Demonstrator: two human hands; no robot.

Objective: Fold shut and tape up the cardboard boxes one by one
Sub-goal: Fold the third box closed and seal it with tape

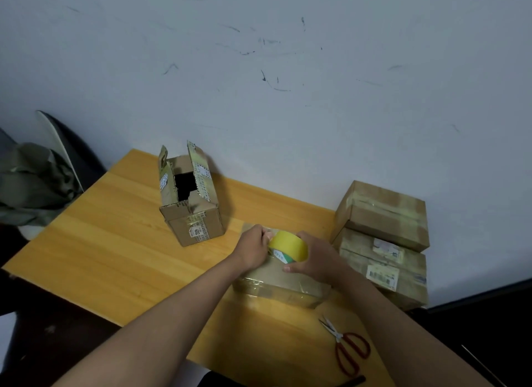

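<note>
**Inspector:** Both hands are working over the flat cardboard box (280,283), which is lying closed at the near middle of the wooden table (115,257). The right hand (315,261) is curling round the roll of yellow tape (288,247), thumb at the near side, holding it just above the box top. The left hand (253,250) is pinching at the far edge of the roll; I am judging that it is picking at the free end, though the end itself is too small to make out.

**Clerk:** How are you expecting the goods to handle?

**Inspector:** The box is looking light and fairly stiff, but its old film wrap is appearing glossy, so fresh tape may be gripping poorly there. I am advising a flat palm on the lid near the seam while the strip is running, not pressure at the corners, which seem softened. The roll is rigid; holding it by the rim, as now, is looking sound. The free end is thin and likely to fold onto itself.

**Clerk:** And the remainder?

**Inspector:** One tall box (191,199) is standing at the back of the table with flaps up, still awaiting closure. Two sealed boxes (383,242) are sitting stacked at the right. Red-handled scissors (347,347) are lying near the front edge, well within reach.
</note>
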